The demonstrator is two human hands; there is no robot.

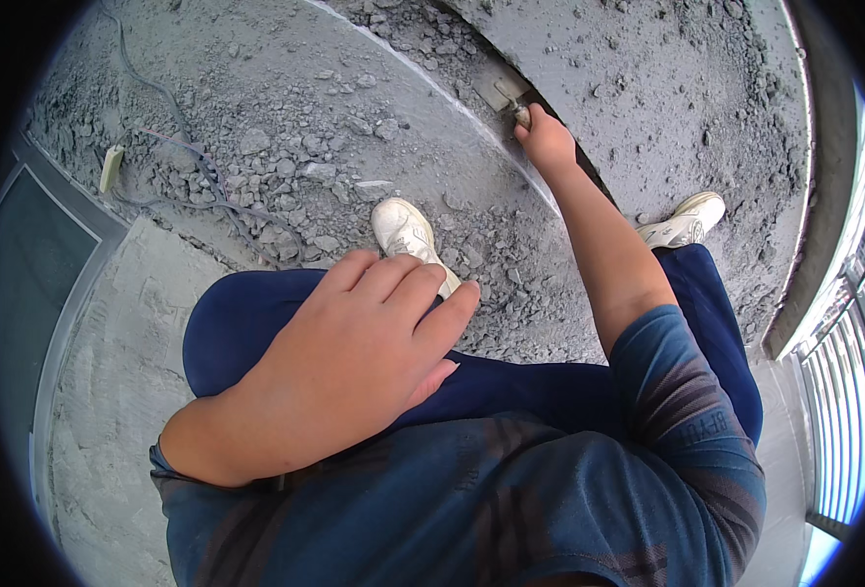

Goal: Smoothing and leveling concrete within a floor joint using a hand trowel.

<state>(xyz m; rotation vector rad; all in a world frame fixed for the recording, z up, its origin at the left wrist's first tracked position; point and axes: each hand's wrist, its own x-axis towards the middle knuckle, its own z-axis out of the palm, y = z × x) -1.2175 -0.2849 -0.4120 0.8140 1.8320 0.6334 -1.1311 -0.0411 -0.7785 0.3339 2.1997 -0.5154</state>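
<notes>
My right hand (550, 145) is stretched far forward, its fingers wrapped round the handle of a trowel (501, 91). The trowel's flat metal blade lies on the grey rubble just left of a dark, straight-edged gap beside a raised concrete slab (618, 88). Closer in, my left hand (354, 362) hangs over my bent left leg, back upward. Its fingers are loosely bent and a little apart, with nothing seen in them; the palm is hidden.
Broken concrete lumps (295, 176) cover the ground at the left and between my white shoes (405, 233). A grey cable (183, 127) winds across them near a pale power strip (111, 169). A dark glass panel (46, 264) stands at far left, a railing (848, 382) at far right.
</notes>
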